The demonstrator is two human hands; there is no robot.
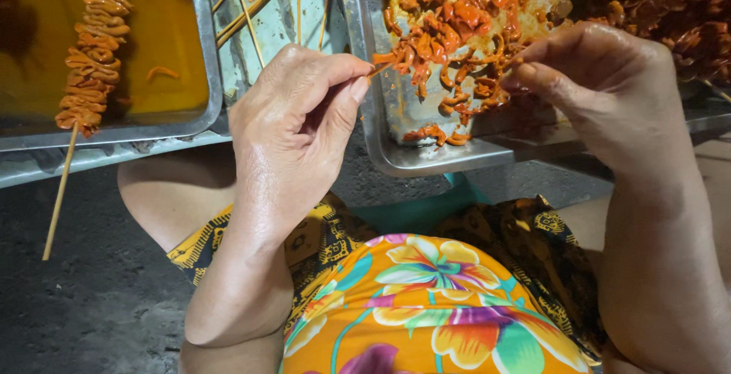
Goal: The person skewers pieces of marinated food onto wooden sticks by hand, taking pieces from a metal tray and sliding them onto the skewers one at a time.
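My left hand [293,126] pinches a thin skewer [378,70] at the metal tray [396,149] rim; right hand [601,88], fingers closed, grips an orange meat curl [509,65] over that tray.

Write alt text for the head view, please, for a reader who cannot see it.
Seen from above, the left hand pinches a thin skewer while the right hand presses orange meat at it over a metal tray. A second tray to the left holds a filled skewer in orange liquid, with bare sticks between them.
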